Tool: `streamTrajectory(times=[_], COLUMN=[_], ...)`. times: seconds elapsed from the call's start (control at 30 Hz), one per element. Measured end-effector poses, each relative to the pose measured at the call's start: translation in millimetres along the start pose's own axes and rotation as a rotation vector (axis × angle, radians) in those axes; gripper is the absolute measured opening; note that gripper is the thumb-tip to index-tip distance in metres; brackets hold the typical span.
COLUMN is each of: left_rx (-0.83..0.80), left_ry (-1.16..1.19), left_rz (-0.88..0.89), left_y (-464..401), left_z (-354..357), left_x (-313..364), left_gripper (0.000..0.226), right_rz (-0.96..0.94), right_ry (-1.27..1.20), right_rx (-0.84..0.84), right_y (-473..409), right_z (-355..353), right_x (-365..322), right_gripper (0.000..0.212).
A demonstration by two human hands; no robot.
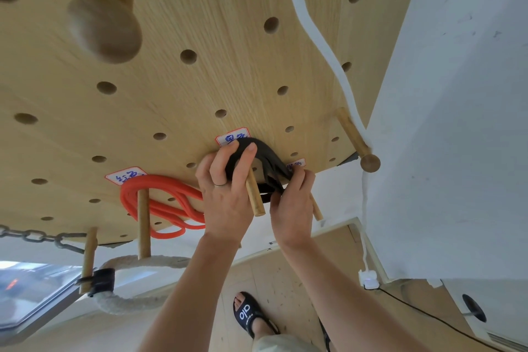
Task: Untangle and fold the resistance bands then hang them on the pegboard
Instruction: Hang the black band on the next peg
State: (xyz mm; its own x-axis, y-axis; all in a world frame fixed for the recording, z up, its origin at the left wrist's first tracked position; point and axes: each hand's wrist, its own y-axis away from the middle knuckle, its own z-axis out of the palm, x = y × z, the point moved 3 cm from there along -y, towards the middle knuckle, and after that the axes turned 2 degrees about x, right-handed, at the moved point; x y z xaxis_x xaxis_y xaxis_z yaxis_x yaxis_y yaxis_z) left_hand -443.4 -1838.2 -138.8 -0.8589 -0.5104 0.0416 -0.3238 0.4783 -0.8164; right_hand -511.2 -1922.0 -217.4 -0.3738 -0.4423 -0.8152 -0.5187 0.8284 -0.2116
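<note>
A folded black resistance band (267, 158) arches over a wooden peg (255, 194) on the light wooden pegboard (177, 8), under a handwritten label (232, 136). My left hand (225, 194) grips the band's left side, fingers curled over it. My right hand (294, 203) pinches the band's right end just below the board. To the left, a folded orange-red resistance band (160, 203) hangs looped on another peg (143, 217), beneath its own label (125, 176).
A big round-headed peg (105, 26) juts out at upper left, another knobbed peg (357, 141) at right with a white cord (323, 46) running past it. A chain (37, 236) and thick white rope (134, 264) hang on lower pegs. White wall at right.
</note>
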Motion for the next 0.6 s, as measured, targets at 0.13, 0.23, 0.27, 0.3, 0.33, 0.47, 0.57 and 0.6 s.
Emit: streamTrajectory(times=[0.13,0.23,0.27,0.3,0.33,0.47,0.57,0.6], left_rx=[-0.024,-0.053,-0.054,-0.050,-0.045,-0.032,-0.030,-0.030], left_ry=[0.000,0.009,0.002,-0.007,-0.011,-0.017,-0.020,-0.015], left_rz=[-0.024,-0.041,-0.042,-0.044,-0.049,-0.049,-0.047,-0.050], left_y=[-1,-1,-1,-1,0,1,1,0], left_z=[-1,-1,-1,0,0,1,2,2], left_x=[5,6,6,5,4,4,3,3], left_gripper=[0.062,0.070,0.070,0.069,0.068,0.064,0.066,0.067], right_rz=[0.004,-0.020,-0.031,-0.039,-0.041,-0.045,-0.060,-0.063], right_ry=[-0.087,-0.137,-0.144,-0.151,-0.163,-0.187,-0.193,-0.196], right_rx=[-0.004,-0.007,-0.008,-0.013,-0.019,-0.033,-0.011,0.003], right_y=[-2,3,5,8,10,21,26,26], right_z=[4,3,2,1,1,-4,-13,-16], right_x=[-4,0,2,3,4,7,8,8], right_gripper=[0.058,0.056,0.056,0.058,0.061,0.070,0.071,0.067])
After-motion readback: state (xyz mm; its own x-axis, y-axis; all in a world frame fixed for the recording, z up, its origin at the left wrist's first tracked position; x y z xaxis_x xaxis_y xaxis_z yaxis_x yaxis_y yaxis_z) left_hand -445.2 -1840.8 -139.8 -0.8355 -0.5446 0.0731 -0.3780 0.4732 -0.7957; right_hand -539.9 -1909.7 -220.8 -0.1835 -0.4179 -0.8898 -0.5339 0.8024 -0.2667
